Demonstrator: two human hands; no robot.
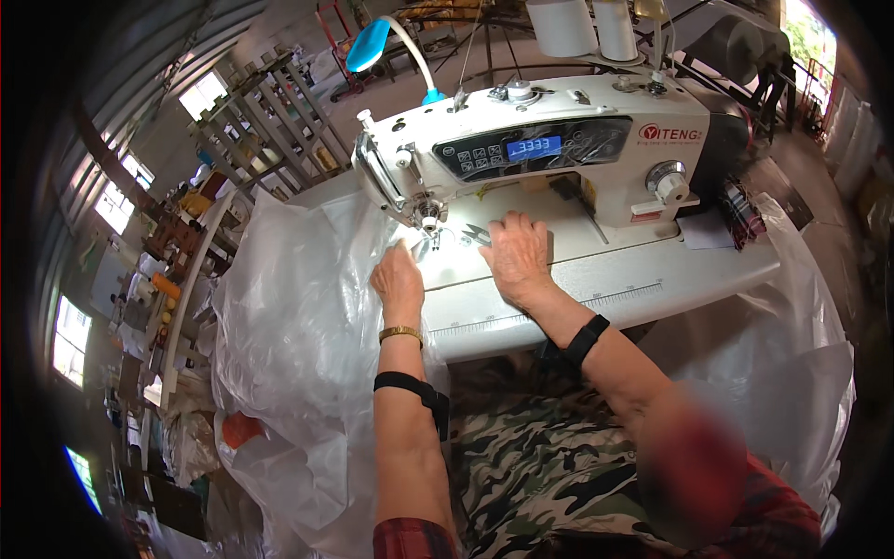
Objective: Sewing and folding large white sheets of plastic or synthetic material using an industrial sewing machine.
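A white sewing machine (549, 140) with a lit panel stands in front of me. Close to its needle and presser foot (432, 233), the fingers of my left hand (399, 278) are pinched together. Whatever they hold is lost in the lamp's glare. On the machine bed, right of the needle, my right hand (518, 253) is closed over a pair of thread snips (477, 233). Their dark blades stick out toward the needle, parted, while the handles are hidden beneath my palm. Translucent plastic sheeting (298, 307) hangs in folds beside my left arm.
A blue-headed lamp (369, 45) bends over the machine. White thread cones (562, 26) stand behind it. More plastic sheeting (773, 363) hangs at the right end of the table (596, 293). A cluttered shelf (191, 289) lies at the left. Camouflage cloth (531, 456) covers my lap.
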